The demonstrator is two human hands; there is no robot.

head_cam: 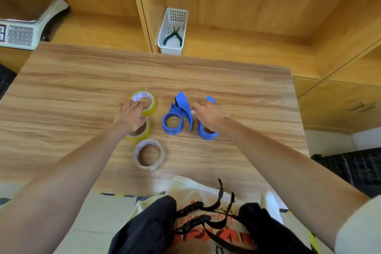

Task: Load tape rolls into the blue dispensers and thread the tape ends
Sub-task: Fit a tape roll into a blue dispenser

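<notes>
Three tape rolls lie flat on the wooden table (61,93). The far yellow roll (151,104) has my left hand (131,116) reaching onto its near rim, fingers spread over it. That hand covers most of a second yellow roll (142,133). A clear roll (148,154) lies nearest to me, untouched. Two blue dispensers stand side by side to the right. The left dispenser (175,118) is free. My right hand (209,114) hovers over the right dispenser (207,133), fingers apart, hiding its middle.
A white plastic basket (165,33) with green-handled pliers stands on the shelf beyond the table's far edge. A weighing scale (22,27) sits at the far left. Wooden cabinets lie to the right. My shirt and black straps fill the near edge.
</notes>
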